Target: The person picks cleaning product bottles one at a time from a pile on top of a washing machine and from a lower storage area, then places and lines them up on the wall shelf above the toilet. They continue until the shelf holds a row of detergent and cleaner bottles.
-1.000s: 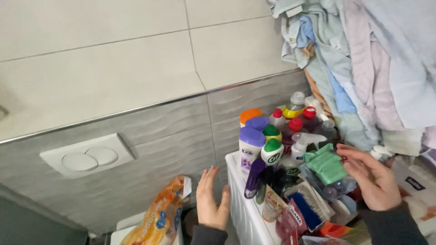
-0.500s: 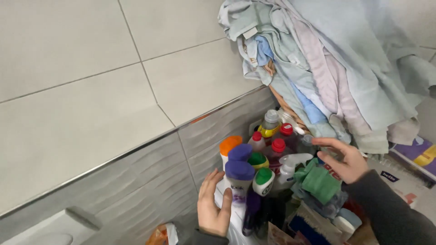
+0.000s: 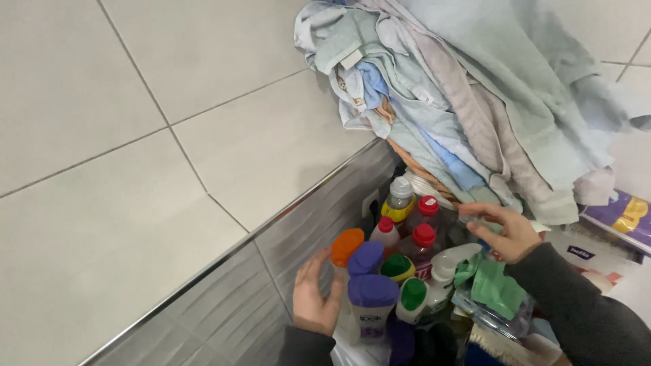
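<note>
Beside tiled wall [image 3: 135,135]; bottles [image 3: 380,271] crowded.

Left hand [image 3: 315,298] open (fingers up), right hand [image 3: 507,232] reaching, fingers curled

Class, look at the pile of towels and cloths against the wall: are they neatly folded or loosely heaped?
Loosely heaped. The towels lie crumpled and overlapping, edges and a label hanging out at odd angles, draping down over the bottles.

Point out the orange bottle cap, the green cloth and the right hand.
orange bottle cap [image 3: 347,247], head view, centre of the cap's top.
green cloth [image 3: 498,288], head view, middle of the folded fabric.
right hand [image 3: 507,234], head view, back of the hand.
</note>
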